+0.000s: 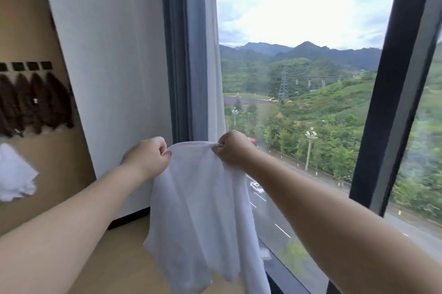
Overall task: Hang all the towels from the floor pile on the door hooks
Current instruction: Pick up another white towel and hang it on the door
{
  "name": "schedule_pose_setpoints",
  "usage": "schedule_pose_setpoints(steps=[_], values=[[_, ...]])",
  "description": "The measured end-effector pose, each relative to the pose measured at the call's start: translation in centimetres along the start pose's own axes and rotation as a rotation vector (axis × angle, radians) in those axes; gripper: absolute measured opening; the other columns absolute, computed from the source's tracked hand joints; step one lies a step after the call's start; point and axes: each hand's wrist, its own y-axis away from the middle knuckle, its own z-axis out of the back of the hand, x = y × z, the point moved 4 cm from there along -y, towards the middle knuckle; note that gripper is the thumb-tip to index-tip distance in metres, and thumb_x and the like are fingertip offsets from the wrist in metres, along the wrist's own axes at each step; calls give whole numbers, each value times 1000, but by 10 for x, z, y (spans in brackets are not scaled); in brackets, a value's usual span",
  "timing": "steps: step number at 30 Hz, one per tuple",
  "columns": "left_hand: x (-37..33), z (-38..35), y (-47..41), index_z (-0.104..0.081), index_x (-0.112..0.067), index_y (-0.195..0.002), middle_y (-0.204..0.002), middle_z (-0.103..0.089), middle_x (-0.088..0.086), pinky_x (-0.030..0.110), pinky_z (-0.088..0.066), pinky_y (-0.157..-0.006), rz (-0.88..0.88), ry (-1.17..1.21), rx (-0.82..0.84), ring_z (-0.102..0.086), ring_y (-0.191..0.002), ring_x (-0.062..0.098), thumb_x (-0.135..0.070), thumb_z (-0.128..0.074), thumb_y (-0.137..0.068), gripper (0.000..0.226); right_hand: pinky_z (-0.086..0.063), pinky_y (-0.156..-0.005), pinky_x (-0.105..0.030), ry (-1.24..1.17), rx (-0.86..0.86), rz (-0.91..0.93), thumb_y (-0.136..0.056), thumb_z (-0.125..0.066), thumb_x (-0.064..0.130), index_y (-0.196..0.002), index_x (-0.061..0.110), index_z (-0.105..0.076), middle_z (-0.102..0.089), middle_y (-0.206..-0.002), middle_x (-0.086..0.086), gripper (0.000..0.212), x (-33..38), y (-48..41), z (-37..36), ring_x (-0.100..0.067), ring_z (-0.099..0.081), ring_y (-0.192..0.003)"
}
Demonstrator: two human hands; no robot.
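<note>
Close in, my left hand (149, 158) and right hand (233, 150) each pinch the top edge of a white towel (198, 210), fingers curled tight on the cloth. It hangs spread between them in front of the window (311, 18). Farther left, brown towels (35, 102) hang from dark hooks (32, 66) on the tan door (28, 18), with a blurred white cloth (14, 174) below.

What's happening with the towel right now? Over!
Both left hand and right hand pinch white towel at top edge. It hangs free by window. Hooks at left hold brown towels.
</note>
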Motion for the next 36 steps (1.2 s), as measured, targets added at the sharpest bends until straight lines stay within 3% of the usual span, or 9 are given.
schedule_pose_setpoints(steps=[8,10,13,16,22,27,30,32,36], values=[[106,45,59,-59,-27,-104,-98,-61,-9,23,-43,-62,44,345,243,-57,-79,8,-31,-69,-84,23,-28,-44,-23,-82,125,267,-86,-54,19,-54,11,-41,-40,-55,-1,36,176,-9,-88,-24,-41,-55],[120,64,66,-60,-21,-90,-78,-60,-3,23,-43,-54,58,438,143,-56,-66,14,-17,-59,-92,5,-32,-45,-25,-74,146,287,-85,-56,19,-59,11,-45,-45,-59,-3,29,213,-9,-103,-23,-44,-55],[180,106,82,-55,-11,-75,-63,-53,4,21,-44,-43,204,446,-82,-53,-50,17,-1,-41,-92,25,-45,-53,-29,-63,185,362,-83,-61,29,-68,10,-59,-56,-65,-6,24,269,-3,-135,-25,-54,-62],[240,140,97,-58,-9,-86,-75,-62,12,25,-57,-52,369,552,-253,-64,-59,22,4,-32,-88,30,-30,-47,-24,103,239,410,-83,-55,19,-57,14,-49,-47,-59,-3,27,288,0,-173,-25,-48,-62],[306,184,113,-60,2,-100,-98,-64,24,45,-59,-74,405,510,-441,-66,-88,34,8,-29,-85,34,-40,-49,-27,330,480,233,-86,-53,21,-90,6,-63,-52,-68,-4,19,257,19,-247,-23,-51,-59],[336,192,121,-64,-2,-98,-93,-67,16,45,-59,-77,388,448,-405,-67,-87,28,4,-35,-85,32,-55,-56,-31,124,560,209,-80,-64,27,-80,3,-64,-68,-76,-14,24,278,29,-271,-33,-69,-71],[338,190,124,-65,-5,-96,-79,-65,3,38,-59,-77,379,412,-369,-67,-82,22,1,-38,-86,30,-52,-84,-35,-94,514,367,-82,-69,35,-114,6,-64,-68,-103,-13,44,327,33,-267,-28,-65,-96],[336,191,126,-66,-6,-92,-73,-64,1,36,-59,-73,345,397,-343,-67,-75,21,0,-41,-84,27,-47,-85,-28,-290,480,451,-81,-72,39,-132,13,-53,-64,-111,-5,60,364,42,-254,-19,-60,-97],[339,194,136,-65,-10,-76,-63,-58,-4,27,-46,-57,289,320,-252,-56,-63,19,-10,-50,-82,17,-35,-61,-27,-458,295,567,-81,-69,21,-92,0,-63,-56,-79,-7,24,414,55,-239,-18,-47,-68]])
